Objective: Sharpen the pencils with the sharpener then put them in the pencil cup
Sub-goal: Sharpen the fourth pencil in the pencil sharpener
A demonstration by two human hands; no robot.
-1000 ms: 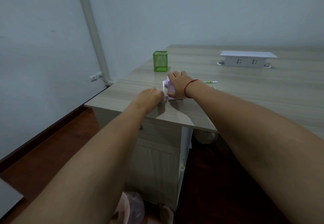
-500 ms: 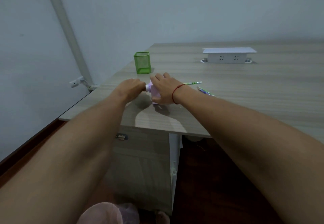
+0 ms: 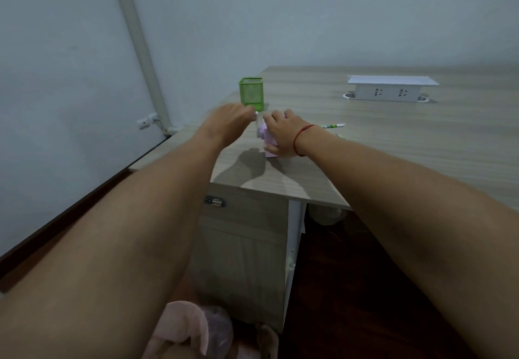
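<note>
Pale grey walls, white corner pipe, wood-grain desk, dark reddish floor, dim light

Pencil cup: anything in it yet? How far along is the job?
Done: nothing visible, the pencil cup shows no pencils sticking out. In hand: the right hand holds the sharpener, the left hand grips its crank. Left: one pencil lies on the desk beside the right wrist, not yet in the cup.

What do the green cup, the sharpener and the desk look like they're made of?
The cup looks like green wire mesh, likely painted metal, as its grid lets light through. The sharpener seems to be pale purple plastic, smooth and moulded, though it is mostly covered. The desk has a matte, streaked wood-grain top, probably laminate.
</note>
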